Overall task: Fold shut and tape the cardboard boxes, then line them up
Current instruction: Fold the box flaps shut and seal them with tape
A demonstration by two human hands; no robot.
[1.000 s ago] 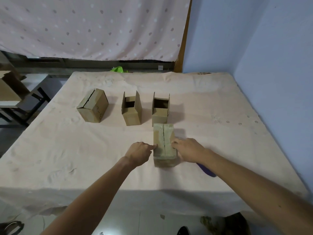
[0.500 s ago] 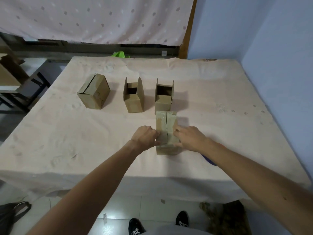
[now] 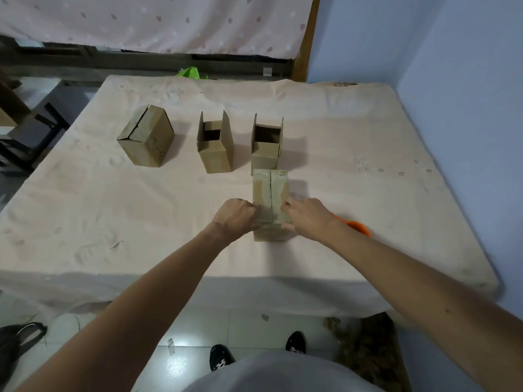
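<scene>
A closed cardboard box (image 3: 270, 190) with tape along its top seam lies near the table's front edge. My left hand (image 3: 236, 219) grips its left side with curled fingers, close to the near end. My right hand (image 3: 308, 219) holds the right side, fingertips on the top and thumb against the near face. Behind it stand two boxes with raised flaps, one in the middle (image 3: 215, 145) and one on the right (image 3: 266, 144). A folded box (image 3: 145, 137) with an untaped seam sits at the back left.
An orange object (image 3: 358, 226) lies on the cloth just right of my right wrist, partly hidden by my forearm. The cloth-covered table (image 3: 99, 210) ends at a blue wall on the right. A dark stand (image 3: 34, 137) is off the left edge.
Both hands have closed in on the near end of the taped box; the left went from a fingertip touch to a fuller hold. My view has tilted downward.
</scene>
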